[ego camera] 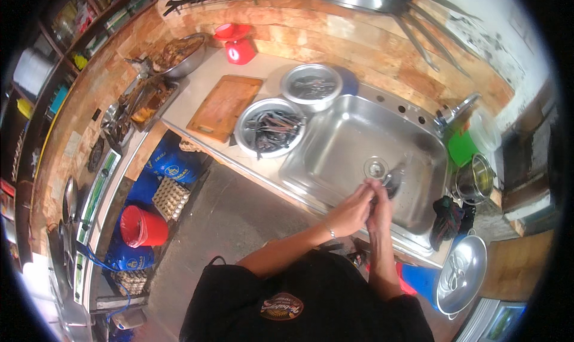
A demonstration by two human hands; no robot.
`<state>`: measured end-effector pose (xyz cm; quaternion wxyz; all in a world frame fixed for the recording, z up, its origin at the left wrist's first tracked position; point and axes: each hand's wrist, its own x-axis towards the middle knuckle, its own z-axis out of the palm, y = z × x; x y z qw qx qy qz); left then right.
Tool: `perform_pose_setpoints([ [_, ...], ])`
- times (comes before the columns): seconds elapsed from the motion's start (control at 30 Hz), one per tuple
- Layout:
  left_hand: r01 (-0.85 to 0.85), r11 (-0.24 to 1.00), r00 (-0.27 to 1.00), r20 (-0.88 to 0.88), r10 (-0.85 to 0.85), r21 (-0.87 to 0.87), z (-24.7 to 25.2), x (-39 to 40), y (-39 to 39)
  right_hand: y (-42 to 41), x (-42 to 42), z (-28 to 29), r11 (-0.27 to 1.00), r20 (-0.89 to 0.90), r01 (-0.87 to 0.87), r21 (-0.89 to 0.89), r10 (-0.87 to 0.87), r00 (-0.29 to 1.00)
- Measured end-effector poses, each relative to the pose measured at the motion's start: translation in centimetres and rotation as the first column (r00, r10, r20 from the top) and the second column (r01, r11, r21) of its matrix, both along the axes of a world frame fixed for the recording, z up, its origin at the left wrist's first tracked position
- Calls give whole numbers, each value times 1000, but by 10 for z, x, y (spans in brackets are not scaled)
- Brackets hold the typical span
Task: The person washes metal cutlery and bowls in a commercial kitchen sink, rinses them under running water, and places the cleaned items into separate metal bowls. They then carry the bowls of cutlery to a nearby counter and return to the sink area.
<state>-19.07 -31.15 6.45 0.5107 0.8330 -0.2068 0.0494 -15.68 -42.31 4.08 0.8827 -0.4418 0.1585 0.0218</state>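
Note:
Both of my hands meet over the front of a stainless steel sink [341, 140], close to its drain [376, 168]. My left hand [357, 207], with a bracelet at the wrist, presses against my right hand [381, 203]. Past the fingertips juts a dark, rounded metal utensil [393, 182], perhaps a ladle or large spoon; which hand grips it is hard to tell. Left of the sink, a round metal basin [240, 140] holds many pieces of metal cutlery. Behind it, another metal basin [287, 93] has more cutlery in what looks like water.
A wooden cutting board [226, 106] and a red kitchen scale [240, 50] lie on the counter to the left. Right of the sink are a faucet [459, 106], a green container [464, 144], a metal pot [462, 185] and a dark cloth [447, 221]. A large metal bowl [475, 270] sits lower right.

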Motion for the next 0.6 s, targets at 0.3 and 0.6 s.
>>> perform_pose_setpoints([
  [0.3,-492,716,871,-267,413,-496,-26,21,124,129,57,46,987,81,-153,41,149,985],
  [0.6,-466,492,884,-360,299,-735,29,53,144,159,210,99,416,-45,-477,-775,715,697],
])
